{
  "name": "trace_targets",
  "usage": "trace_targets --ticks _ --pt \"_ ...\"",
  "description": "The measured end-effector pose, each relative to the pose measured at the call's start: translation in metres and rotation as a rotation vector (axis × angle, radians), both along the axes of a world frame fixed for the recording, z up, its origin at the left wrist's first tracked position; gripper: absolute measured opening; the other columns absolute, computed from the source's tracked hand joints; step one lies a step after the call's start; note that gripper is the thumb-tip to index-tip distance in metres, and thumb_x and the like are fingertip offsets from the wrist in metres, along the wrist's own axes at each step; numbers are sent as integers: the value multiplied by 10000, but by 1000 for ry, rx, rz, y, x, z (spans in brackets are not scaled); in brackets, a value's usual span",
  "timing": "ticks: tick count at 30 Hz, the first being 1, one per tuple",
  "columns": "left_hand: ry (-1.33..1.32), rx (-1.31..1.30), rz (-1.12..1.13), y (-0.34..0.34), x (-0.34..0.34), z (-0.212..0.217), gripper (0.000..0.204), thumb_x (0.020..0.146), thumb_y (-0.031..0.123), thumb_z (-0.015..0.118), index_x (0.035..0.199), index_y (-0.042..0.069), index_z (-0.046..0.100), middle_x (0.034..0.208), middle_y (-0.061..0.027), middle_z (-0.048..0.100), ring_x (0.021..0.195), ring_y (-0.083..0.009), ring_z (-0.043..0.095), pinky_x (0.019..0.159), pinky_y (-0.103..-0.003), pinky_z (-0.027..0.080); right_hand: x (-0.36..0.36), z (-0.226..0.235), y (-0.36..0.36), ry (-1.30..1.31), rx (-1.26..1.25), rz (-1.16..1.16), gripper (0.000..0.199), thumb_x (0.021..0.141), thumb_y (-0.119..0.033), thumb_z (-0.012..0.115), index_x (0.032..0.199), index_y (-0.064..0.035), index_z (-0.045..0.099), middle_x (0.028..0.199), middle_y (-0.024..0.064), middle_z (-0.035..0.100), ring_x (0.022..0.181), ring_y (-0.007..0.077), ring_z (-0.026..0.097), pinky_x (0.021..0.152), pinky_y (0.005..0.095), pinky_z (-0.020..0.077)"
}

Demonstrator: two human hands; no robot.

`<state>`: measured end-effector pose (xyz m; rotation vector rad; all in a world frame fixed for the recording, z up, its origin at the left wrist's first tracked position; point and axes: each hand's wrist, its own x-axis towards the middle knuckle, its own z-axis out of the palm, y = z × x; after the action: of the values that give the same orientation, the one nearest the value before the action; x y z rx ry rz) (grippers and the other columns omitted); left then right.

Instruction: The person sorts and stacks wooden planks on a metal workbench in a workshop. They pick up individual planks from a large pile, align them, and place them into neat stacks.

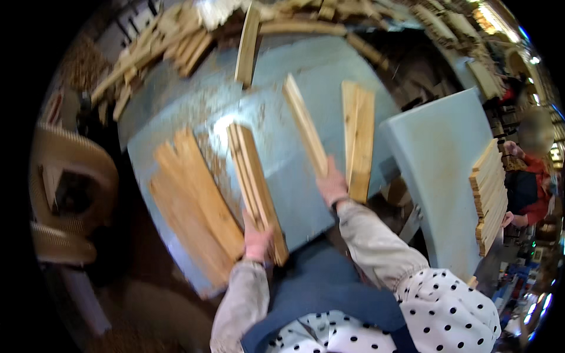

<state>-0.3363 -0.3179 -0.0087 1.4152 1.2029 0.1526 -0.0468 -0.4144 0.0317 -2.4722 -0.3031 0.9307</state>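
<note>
My left hand (258, 238) is closed round the near end of a small bundle of narrow wooden strips (246, 165), lying side by side on a worn blue-grey table (276, 120). Further right, my right hand (332, 183) grips the near end of a single wooden strip (305, 126), which slants away to the far left. Some of its fingers are hidden behind the wood. Wide flat boards (197, 200) lie left of my left hand. Just beyond my right hand rests a pair of boards (358, 132), side by side.
One upright-looking strip (247, 50) lies near the table's far side, before a heap of wood offcuts (159, 50). A raised blue-grey panel (438, 159) stands at right. Past it, a co-worker in red sleeves (532, 194) touches a row of boards (489, 194). A ribbed hose (73, 170) curves at left.
</note>
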Motion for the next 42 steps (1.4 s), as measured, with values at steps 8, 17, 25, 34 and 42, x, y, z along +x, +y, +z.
trace_targets --ticks 8,17,25,34,42 --pt "-114 151 149 -27 48 -21 948 685 283 935 1437 4 430 1299 -225 641 1201 -341 648 1014 -462 537 -134 -35 -57 223 389 465 796 950 -476 676 1612 -139 392 1362 244 674 1245 401 652 1070 462 510" --pt "410 255 71 4 126 35 963 677 356 909 1450 25 439 1373 -255 592 1300 -385 579 1083 -497 483 -60 -29 10 410 129 389 464 975 -424 585 1323 -140 701 1290 146 743 1202 332 688 1033 436 500" --pt "707 400 66 78 172 11 965 713 387 878 1487 33 421 1428 -265 547 1347 -400 529 1116 -502 450 97 -46 179 327 540 -287 658 982 -473 620 1463 -25 588 1524 253 567 1456 336 518 1185 396 397" --pt "862 503 39 135 264 -20 969 755 423 842 1528 42 400 1490 -275 497 1401 -416 473 1153 -507 412 487 -81 405 316 991 -420 533 1020 -628 571 1047 -98 619 823 28 591 719 151 531 633 351 418" --pt "976 574 67 169 295 -38 972 792 454 810 1565 51 381 1545 -284 452 1448 -431 424 1186 -512 379 595 -25 573 413 1036 -555 555 1027 -374 676 1441 -26 549 1310 163 637 1101 263 681 907 335 576"
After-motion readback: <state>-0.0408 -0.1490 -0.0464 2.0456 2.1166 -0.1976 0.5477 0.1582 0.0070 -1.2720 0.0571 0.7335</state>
